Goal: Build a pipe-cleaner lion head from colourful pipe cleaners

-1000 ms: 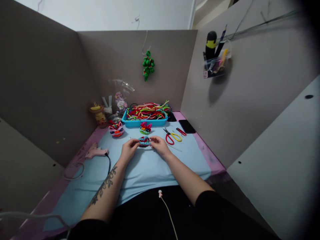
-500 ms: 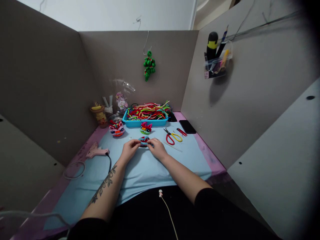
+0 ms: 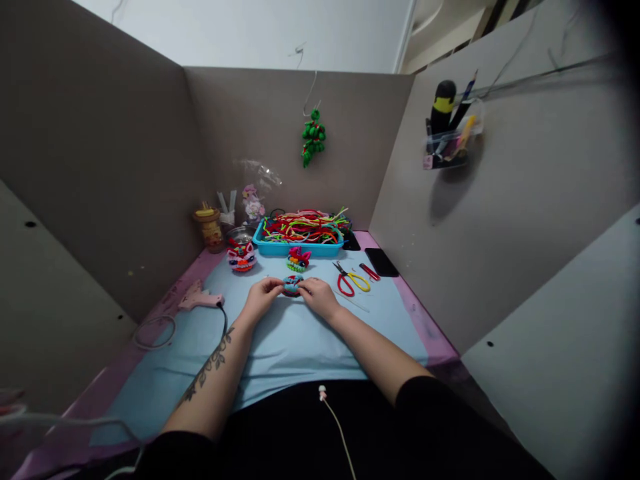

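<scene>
A small round piece of blue and dark red pipe cleaners (image 3: 293, 285) is held just over the blue cloth (image 3: 280, 340). My left hand (image 3: 263, 295) pinches its left edge between thumb and fingers. On the opposite edge, my right hand (image 3: 318, 296) grips it the same way. Fingertips hide parts of both sides. Just behind it sits a small pink and green pipe-cleaner animal head (image 3: 298, 259). Another head (image 3: 241, 257), red and white with an orange mouth, stands further left.
A blue tray (image 3: 300, 249) of colourful pipe cleaners stands at the back. Right of my hands lie red-and-yellow-handled pliers (image 3: 353, 280), a red cutter (image 3: 369, 271) and a black phone (image 3: 381, 262). A pink glue gun (image 3: 200, 297) with its cable lies left. Partition walls enclose the table.
The view has shifted, so the surroundings appear slightly further right and lower. The round piece looks turned a little, showing more of its blue front. Both hands keep their hold.
</scene>
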Available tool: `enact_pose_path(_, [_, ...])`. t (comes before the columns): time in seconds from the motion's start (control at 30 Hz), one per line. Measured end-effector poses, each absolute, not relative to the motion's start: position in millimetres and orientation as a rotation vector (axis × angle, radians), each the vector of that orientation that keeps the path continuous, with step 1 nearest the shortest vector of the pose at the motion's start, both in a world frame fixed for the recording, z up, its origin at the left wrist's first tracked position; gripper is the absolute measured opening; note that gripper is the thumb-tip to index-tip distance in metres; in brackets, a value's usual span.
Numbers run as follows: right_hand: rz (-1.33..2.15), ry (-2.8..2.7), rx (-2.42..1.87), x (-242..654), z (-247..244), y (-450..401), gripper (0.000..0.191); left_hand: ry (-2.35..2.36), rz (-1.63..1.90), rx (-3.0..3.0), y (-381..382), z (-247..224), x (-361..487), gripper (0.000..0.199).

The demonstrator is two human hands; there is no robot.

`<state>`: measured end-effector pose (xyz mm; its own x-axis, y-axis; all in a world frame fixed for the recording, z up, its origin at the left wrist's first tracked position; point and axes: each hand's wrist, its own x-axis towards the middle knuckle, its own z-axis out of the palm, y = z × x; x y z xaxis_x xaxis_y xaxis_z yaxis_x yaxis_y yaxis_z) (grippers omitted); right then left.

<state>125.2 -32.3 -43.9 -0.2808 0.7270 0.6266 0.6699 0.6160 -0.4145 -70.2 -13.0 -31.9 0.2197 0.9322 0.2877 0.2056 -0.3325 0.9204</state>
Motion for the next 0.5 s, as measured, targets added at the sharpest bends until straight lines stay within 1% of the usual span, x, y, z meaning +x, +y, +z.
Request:
enact_pose_path(0.17, [0.13,-2.037,-1.044,133,-49,-21,0.017,1.116,1.139,1.757,-11,-38,-74,0.024])
enact_pose_path(0.37, [0.121,-1.975,-1.118,132,-61,-25,0.024,1.263,1.062,1.938,-5,-52,-77,0.016])
enact_pose_path(0.5, [0.113,-1.981,-1.185,128,-60,-25,0.017,1.427,0.971,2.132,-3,-55,-76,0.012])
